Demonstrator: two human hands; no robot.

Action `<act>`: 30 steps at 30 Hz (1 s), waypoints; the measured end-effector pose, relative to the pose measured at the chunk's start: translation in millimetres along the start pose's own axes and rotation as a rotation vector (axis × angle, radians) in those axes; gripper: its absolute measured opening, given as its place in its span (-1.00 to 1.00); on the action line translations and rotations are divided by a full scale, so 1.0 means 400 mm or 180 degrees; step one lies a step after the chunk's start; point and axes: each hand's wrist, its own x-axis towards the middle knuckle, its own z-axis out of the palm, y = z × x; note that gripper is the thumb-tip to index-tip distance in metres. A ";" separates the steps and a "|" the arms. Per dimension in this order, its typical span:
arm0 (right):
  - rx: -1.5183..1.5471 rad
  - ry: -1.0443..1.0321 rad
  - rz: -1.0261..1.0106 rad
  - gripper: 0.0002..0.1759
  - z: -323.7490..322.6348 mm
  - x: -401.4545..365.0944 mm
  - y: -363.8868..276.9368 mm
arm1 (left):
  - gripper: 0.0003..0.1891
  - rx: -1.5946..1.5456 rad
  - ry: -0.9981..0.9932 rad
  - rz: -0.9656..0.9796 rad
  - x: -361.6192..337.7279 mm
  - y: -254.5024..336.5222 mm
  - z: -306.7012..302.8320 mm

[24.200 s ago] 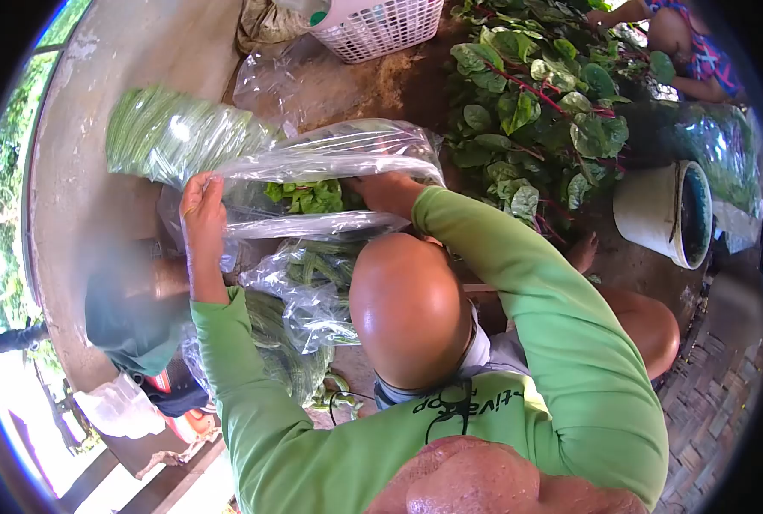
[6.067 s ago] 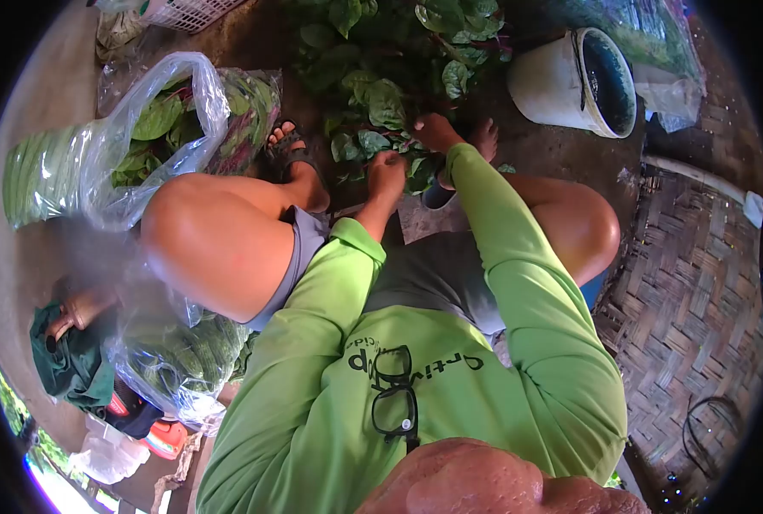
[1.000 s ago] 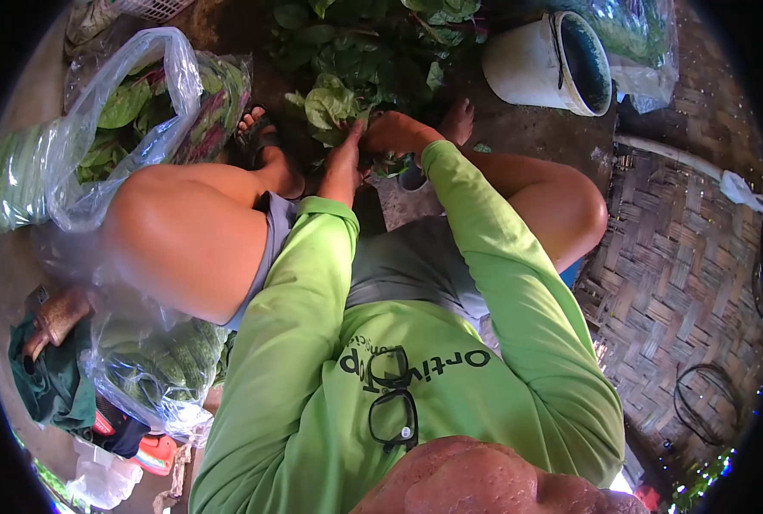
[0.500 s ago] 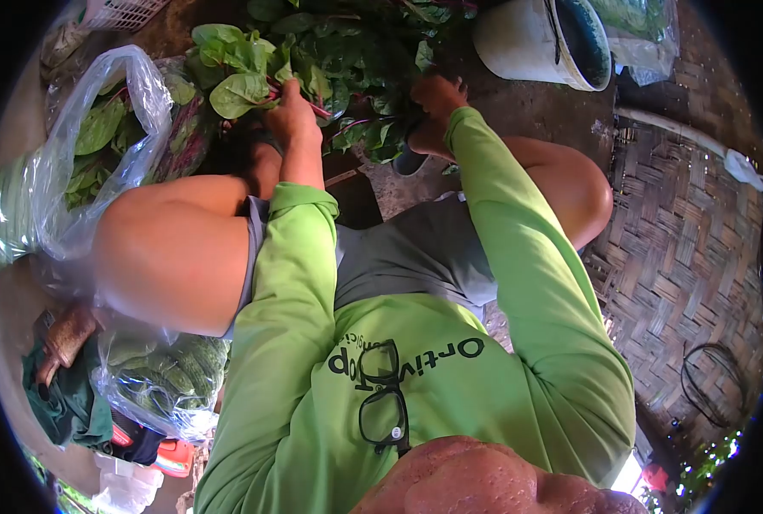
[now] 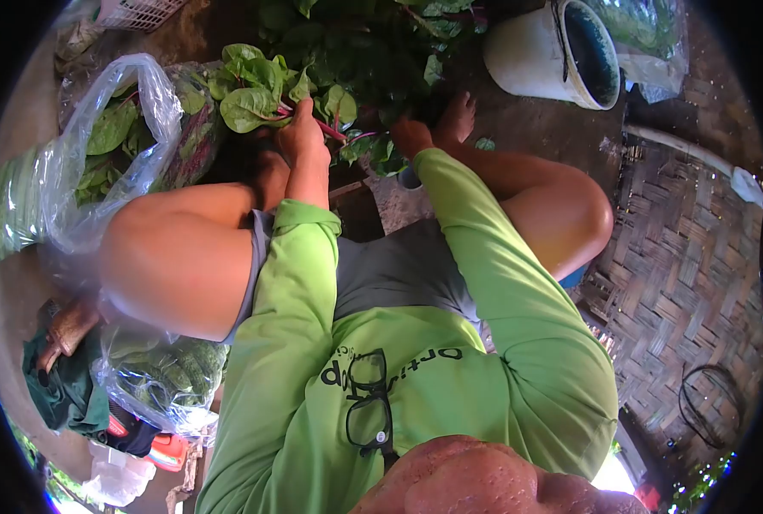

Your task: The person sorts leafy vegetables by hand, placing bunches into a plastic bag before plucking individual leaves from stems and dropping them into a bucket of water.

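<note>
My left hand point(image 5: 303, 141) is closed around a bunch of red-stemmed leafy greens point(image 5: 257, 94), whose broad leaves fan out to the left. Reddish stems poke out on the right side of that fist. Just right of them is my right hand point(image 5: 410, 137), its fingers curled in beside darker leaves point(image 5: 380, 152); what it grips, if anything, is hidden. Beyond both hands lies a large heap of dark green leafy stems point(image 5: 347, 51) in shadow.
A clear plastic bag of greens point(image 5: 112, 128) stands left of my knee, with a bag of bumpy green vegetables point(image 5: 172, 373) below. A white bucket point(image 5: 527, 60) lies tilted at upper right, near a woven mat point(image 5: 681, 248). A pinkish basket point(image 5: 137, 10) is at upper left.
My right hand has come leftward and closer to my left hand, away from the heap's right side. My left hand still grips the greens.
</note>
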 end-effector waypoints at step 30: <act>0.1739 0.0385 0.0372 -0.73 -0.743 -0.047 0.174 | -0.46 -0.0006 -0.0158 -0.0028 0.006 -0.072 0.015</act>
